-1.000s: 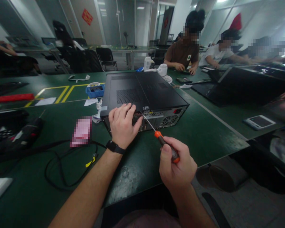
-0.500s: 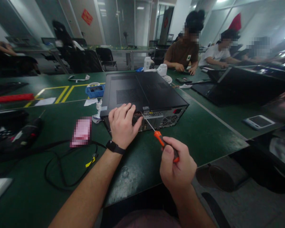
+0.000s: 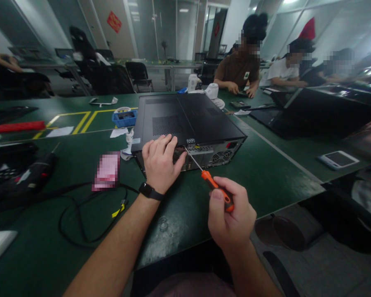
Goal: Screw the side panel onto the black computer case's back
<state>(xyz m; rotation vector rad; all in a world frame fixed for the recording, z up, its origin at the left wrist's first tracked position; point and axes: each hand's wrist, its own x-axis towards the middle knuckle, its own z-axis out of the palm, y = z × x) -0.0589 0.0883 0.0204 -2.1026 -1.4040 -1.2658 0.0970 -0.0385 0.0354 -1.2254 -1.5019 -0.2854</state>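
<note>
Right hand [image 3: 230, 214]: bare, nearest my viewpoint; fingers curled tight around the screwdriver handle, thumb laid along it, forearm rising from the lower edge of my view.
Screwdriver [image 3: 218, 192]: stout rounded grip in orange and dark grey, plastic-looking; thin straight metal shaft slanting up and left to the case's near edge. I cannot tell whether the tip touches a screw.
Cable [image 3: 79, 225]: black, smooth, lying in loose loops; one yellow tag [image 3: 118, 210].
Watch [image 3: 150, 191]: dark rectangular face, dark band, on my left wrist.
Left hand [image 3: 160, 159]: bare, back upward, draped over the case's near edge; fingers side by side and slightly arched, thumb held apart beside the shaft's tip.
Green table [image 3: 275, 177]: glossy top, scuffed pale patch at the near side.
Pink item [image 3: 107, 169]: flat, pixelated; details unreadable.
Computer case [image 3: 191, 121]: black boxy shell lying flat mid-table, perforated patch on top; silvery rear panel toward me, with a round fan grille [image 3: 221, 156].
Blue tray [image 3: 125, 119]: small, rectangular, plastic-looking, beyond the case's left side, dark contents.
Co-worker [image 3: 238, 72]: brown top, hands together over the far tabletop.
</note>
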